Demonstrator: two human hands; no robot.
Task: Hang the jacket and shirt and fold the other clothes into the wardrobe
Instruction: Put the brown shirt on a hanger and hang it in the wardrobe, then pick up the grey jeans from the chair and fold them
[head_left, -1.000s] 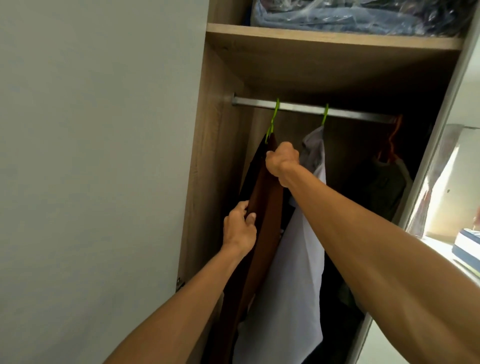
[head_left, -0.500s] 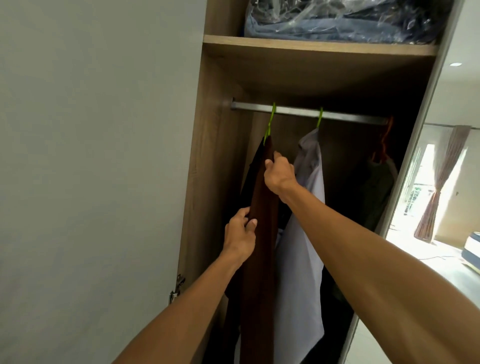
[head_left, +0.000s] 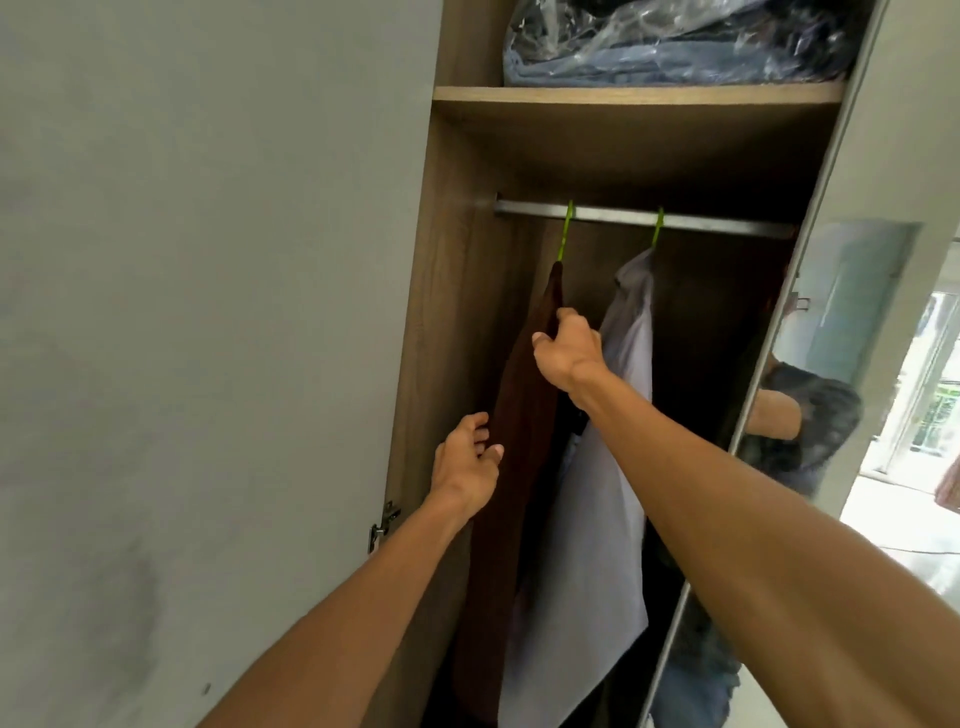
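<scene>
A brown jacket (head_left: 524, 415) hangs from a green hanger (head_left: 566, 234) at the left end of the wardrobe's metal rail (head_left: 727, 224). My right hand (head_left: 566, 348) grips the jacket's upper edge just below the hanger, fingers curled round the fabric. My left hand (head_left: 467, 457) is lower down at the jacket's left edge, its loosely curled fingertips touching the cloth. To the right hangs a pale shirt (head_left: 613, 467) on a second green hanger (head_left: 658, 228), partly behind my right forearm.
The grey wardrobe door (head_left: 208, 312) stands open on the left, with a metal hinge (head_left: 384, 522). A shelf (head_left: 639, 96) above the rail carries a plastic-wrapped bundle (head_left: 675, 47). A mirrored door (head_left: 831, 322) bounds the right side. The wardrobe's interior right of the shirt is dark.
My right hand slid slightly down the jacket's upper edge. My left hand loosened its pinch on the jacket's side. The view shifted, and the mirrored door now hides the right garments.
</scene>
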